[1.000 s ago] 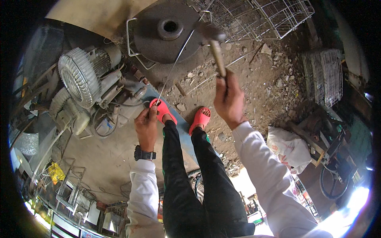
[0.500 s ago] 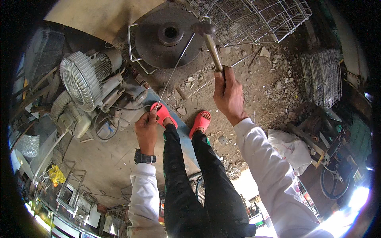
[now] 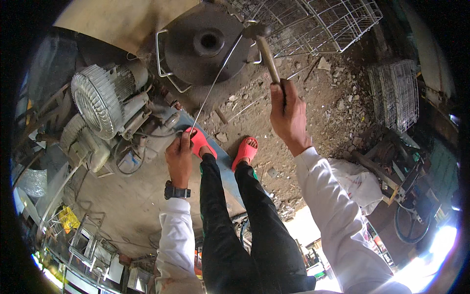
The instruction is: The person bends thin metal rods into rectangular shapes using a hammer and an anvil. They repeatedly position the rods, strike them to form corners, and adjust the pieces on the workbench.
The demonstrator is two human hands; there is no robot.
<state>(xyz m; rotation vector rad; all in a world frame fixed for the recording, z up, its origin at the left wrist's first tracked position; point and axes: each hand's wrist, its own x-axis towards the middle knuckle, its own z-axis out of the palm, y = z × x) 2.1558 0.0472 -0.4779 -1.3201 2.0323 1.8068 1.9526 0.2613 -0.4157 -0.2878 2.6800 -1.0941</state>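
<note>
My left hand (image 3: 178, 159), with a dark watch at the wrist, pinches the near end of a thin metal rod (image 3: 210, 90). The rod slants up and right across a dark round metal plate (image 3: 183, 56) with a raised hollow centre and bent bar loops at its sides. In my right hand (image 3: 289, 117) is a hammer (image 3: 268, 58), gripped low on its handle. Its head is beside the rod's far end, at the plate's right edge; whether they touch I cannot tell.
Silvery wire racks (image 3: 318, 24) lie beyond the plate, and a stack of wire grids (image 3: 396, 95) is at the right. A ribbed metal blower (image 3: 98, 100) sits at the left. Rubble and dirt (image 3: 274, 161) cover the ground by my feet. A white sack (image 3: 357, 186) lies at the right.
My right hand and the hammer have shifted slightly to the right. The rod's far end has risen a little in view; my left hand has hardly moved.
</note>
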